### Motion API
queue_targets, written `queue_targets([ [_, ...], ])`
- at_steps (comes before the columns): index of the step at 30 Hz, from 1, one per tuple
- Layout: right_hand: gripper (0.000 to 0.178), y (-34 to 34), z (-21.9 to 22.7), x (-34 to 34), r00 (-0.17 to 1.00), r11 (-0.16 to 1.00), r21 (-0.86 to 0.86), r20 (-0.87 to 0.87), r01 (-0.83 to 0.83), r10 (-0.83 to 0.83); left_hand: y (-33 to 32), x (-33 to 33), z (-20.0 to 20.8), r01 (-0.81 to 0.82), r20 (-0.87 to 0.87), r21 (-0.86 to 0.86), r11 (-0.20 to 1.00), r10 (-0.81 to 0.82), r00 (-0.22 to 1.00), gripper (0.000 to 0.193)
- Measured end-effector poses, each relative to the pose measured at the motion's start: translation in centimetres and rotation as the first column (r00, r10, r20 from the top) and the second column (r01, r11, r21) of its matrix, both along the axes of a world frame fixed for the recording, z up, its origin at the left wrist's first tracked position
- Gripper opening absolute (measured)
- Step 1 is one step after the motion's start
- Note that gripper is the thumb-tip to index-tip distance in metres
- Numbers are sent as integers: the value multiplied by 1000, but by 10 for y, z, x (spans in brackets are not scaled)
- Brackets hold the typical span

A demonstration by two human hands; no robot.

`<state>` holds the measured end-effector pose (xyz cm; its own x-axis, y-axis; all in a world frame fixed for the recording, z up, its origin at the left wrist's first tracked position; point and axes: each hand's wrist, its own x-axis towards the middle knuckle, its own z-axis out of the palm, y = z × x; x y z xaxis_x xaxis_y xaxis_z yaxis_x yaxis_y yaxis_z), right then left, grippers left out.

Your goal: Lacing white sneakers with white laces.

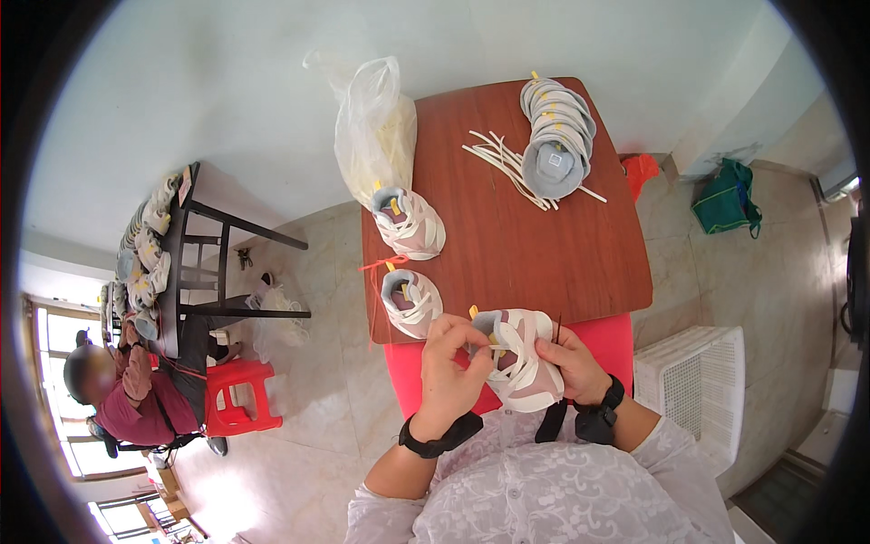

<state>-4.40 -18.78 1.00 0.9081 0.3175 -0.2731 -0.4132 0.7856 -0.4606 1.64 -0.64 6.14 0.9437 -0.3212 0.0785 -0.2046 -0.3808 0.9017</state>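
Thumb and forefinger of the left hand (450, 372) come together at the collar of a pink-and-white shoe (526, 367), apparently pinching a white lace (499, 347); the right hand (580, 366) grips its far side, thumb on the upper. A thin dark tip (558, 321) rises beside those right fingers, its body hidden. This shoe is held just off the table's near edge, its lacing seemingly under way, with white strands crossing the front. On the brown table (517, 267), two similar shoes, one nearer (420, 313) and one farther (424, 231), look laced, though whether they are finished I cannot tell. A red cord (381, 264) lies between them, a clear plastic bag (373, 118) behind. What seems left is the nested row of grey-lined uppers (574, 109) at the far right, with loose white laces (497, 156) beside it.
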Motion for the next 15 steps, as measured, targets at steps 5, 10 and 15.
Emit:
queue_targets([
  [5, 39, 2, -3, -3, 999, 999, 21, 34, 25, -26, 1, -1, 1, -74, -63, -174, 982, 64, 996, 10],
  [10, 50, -3, -20, -3, 996, 998, 38, 82, 40, -43, -2, -2, 8, 15, -103, -224, 975, -39, 994, 21],
  [15, 48, 0, -29, -4, 988, 992, 56, 96, 115, -120, -2, -8, 3, -24, -191, -341, 940, -44, 981, 46],
])
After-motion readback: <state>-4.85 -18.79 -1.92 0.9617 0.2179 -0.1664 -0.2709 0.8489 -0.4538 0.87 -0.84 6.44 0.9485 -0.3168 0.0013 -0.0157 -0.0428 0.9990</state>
